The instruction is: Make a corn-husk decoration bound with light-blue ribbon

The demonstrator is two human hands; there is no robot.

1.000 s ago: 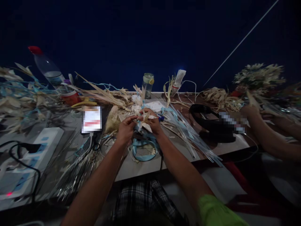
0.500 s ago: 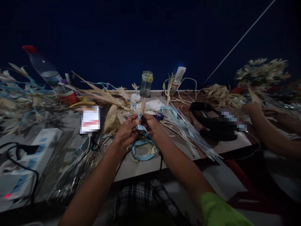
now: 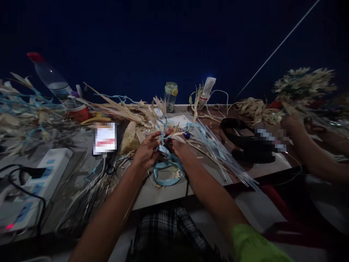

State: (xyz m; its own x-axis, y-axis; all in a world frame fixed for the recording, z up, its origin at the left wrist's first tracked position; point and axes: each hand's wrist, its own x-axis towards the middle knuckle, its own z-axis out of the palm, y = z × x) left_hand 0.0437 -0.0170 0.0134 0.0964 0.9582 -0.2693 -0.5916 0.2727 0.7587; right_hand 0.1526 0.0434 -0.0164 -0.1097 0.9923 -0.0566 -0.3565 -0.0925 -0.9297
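Note:
Between my two hands a stem wrapped in light blue ribbon [image 3: 163,127] stands nearly upright, with pale dried husk petals [image 3: 160,104] at its top. My left hand [image 3: 148,149] is closed, its fingertips pinching the lower stem from the left. On the other side my right hand [image 3: 178,143] is closed round the same stem, and a pale husk leaf [image 3: 177,137] sticks out by its fingers. The exact fingertip contact is partly hidden. From under the hands the loose blue ribbon [image 3: 167,181] runs down and lies in a loop on the table.
Clear plastic tubes [image 3: 231,167] and a black headband-like object [image 3: 240,142] lie to the right. A lidded jar [image 3: 171,96] stands behind. Leftward are a lit phone [image 3: 105,140], thin wires [image 3: 89,196] and a power strip [image 3: 40,189]. Another person's arm [image 3: 313,156] reaches in at right.
The wrapped stem now shows more of its length, with its husk petals higher. A husk leaf now sticks out beside my right hand. The other person's hand at right has shifted.

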